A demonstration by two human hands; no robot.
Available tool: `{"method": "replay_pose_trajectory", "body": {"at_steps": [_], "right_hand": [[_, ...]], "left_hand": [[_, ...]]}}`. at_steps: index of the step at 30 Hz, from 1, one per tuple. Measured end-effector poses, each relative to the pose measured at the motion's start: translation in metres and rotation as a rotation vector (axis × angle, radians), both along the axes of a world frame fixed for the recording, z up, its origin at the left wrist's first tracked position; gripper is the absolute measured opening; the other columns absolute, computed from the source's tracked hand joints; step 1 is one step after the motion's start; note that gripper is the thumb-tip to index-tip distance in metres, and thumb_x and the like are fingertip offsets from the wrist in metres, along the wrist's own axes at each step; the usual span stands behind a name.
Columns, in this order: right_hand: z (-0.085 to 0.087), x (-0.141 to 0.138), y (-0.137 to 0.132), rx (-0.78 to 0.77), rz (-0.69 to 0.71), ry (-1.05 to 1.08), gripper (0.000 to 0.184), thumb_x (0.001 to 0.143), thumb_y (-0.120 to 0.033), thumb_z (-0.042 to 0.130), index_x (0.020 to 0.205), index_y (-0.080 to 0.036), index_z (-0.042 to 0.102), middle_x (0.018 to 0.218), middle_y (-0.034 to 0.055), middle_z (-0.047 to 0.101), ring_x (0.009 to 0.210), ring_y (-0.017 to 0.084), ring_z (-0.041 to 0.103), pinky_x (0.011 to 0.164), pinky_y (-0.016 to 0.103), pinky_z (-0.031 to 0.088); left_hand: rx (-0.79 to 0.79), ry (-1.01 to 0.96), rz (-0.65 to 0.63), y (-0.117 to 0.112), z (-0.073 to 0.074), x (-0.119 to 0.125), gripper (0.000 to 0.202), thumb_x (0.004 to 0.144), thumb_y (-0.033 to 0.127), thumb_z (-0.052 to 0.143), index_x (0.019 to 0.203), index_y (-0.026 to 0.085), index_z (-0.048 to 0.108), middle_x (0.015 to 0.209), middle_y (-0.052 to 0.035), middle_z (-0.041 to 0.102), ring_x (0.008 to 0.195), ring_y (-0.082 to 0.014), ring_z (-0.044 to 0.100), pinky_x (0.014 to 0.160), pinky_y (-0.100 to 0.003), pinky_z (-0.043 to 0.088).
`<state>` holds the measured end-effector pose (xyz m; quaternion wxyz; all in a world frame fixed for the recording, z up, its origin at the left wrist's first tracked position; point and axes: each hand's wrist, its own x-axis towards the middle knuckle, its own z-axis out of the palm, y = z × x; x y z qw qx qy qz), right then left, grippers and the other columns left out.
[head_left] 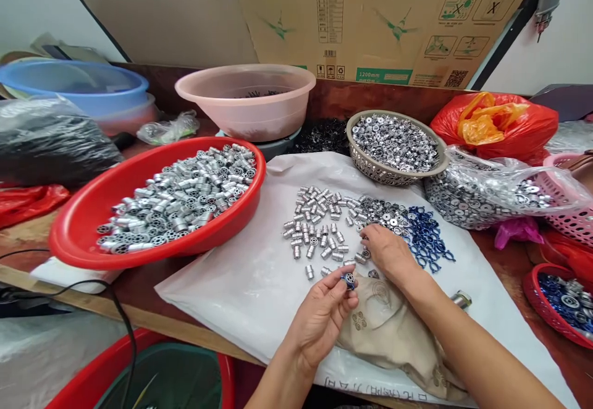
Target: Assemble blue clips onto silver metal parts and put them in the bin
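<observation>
My left hand [322, 316] pinches a small silver cylinder fitted with a blue ring [349, 280] between thumb and fingertips. My right hand [388, 252] rests palm down on the white plastic sheet [231, 285], its fingertips curled onto loose flat metal discs [384, 211]; whether they grip one is hidden. A scatter of small silver cylinders [315, 223] lies just left of that hand. Blue plastic rings [428, 236] lie in a heap to its right. A beige cloth [393, 328] lies under both wrists.
A red basin [83, 211] of assembled silver parts stands at the left. A woven basket [370, 165] of discs, a pink bowl [245, 97], a blue basin [74, 84] and a cardboard box [380, 20] stand behind. A clear bag of discs [486, 193] and red bags [523, 125] lie right.
</observation>
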<state>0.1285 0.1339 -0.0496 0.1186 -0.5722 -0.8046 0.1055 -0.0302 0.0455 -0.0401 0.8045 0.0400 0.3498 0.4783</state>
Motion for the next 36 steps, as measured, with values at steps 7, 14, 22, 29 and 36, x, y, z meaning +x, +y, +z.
{"method": "replay_pose_trajectory", "body": {"at_steps": [7, 14, 22, 29, 36], "right_hand": [[-0.025, 0.046, -0.034, 0.094, -0.043, 0.120, 0.019, 0.088, -0.017, 0.040, 0.094, -0.021, 0.057, 0.097, 0.0053, 0.066, 0.087, 0.017, 0.063, 0.075, 0.030, 0.049], [-0.018, 0.067, -0.030, 0.144, -0.107, 0.213, 0.018, 0.083, -0.020, 0.049, 0.097, -0.019, 0.060, 0.092, 0.0057, 0.066, 0.072, 0.017, 0.063, 0.070, 0.031, 0.051], [-0.013, 0.051, -0.017, 0.063, -0.088, 0.132, 0.024, 0.079, -0.021, 0.056, 0.100, -0.023, 0.067, 0.095, 0.0043, 0.065, 0.074, 0.017, 0.063, 0.068, 0.029, 0.050], [0.000, 0.044, -0.027, 0.017, 0.014, 0.116, 0.027, 0.085, -0.017, 0.047, 0.105, -0.022, 0.064, 0.101, 0.0057, 0.066, 0.090, 0.018, 0.063, 0.078, 0.029, 0.050], [0.018, 0.031, -0.095, 0.032, 0.118, 0.557, 0.026, 0.086, -0.015, 0.050, 0.107, -0.024, 0.061, 0.102, 0.0050, 0.066, 0.096, 0.016, 0.063, 0.083, 0.030, 0.052]], "left_hand": [[0.030, -0.031, -0.075, 0.001, -0.002, 0.021, 0.025, 0.071, 0.009, 0.070, 0.096, 0.009, 0.065, 0.073, -0.0038, 0.066, 0.058, -0.0071, 0.061, 0.060, -0.015, 0.053], [0.033, -0.019, -0.029, -0.006, -0.004, 0.022, 0.025, 0.068, 0.012, 0.074, 0.092, 0.010, 0.066, 0.072, -0.0033, 0.066, 0.059, -0.0073, 0.061, 0.060, -0.015, 0.053], [0.035, -0.037, -0.022, -0.008, 0.000, 0.023, 0.027, 0.066, 0.009, 0.075, 0.092, 0.011, 0.067, 0.071, -0.0029, 0.066, 0.060, -0.0074, 0.062, 0.060, -0.016, 0.054], [0.052, -0.016, -0.027, -0.008, 0.003, 0.024, 0.029, 0.068, 0.015, 0.075, 0.095, 0.011, 0.067, 0.073, -0.0032, 0.066, 0.061, -0.0074, 0.061, 0.061, -0.016, 0.053], [0.106, -0.016, -0.038, -0.007, 0.002, 0.030, 0.027, 0.061, 0.018, 0.080, 0.084, 0.012, 0.068, 0.075, -0.0003, 0.064, 0.061, -0.0069, 0.060, 0.060, -0.017, 0.052]]}}
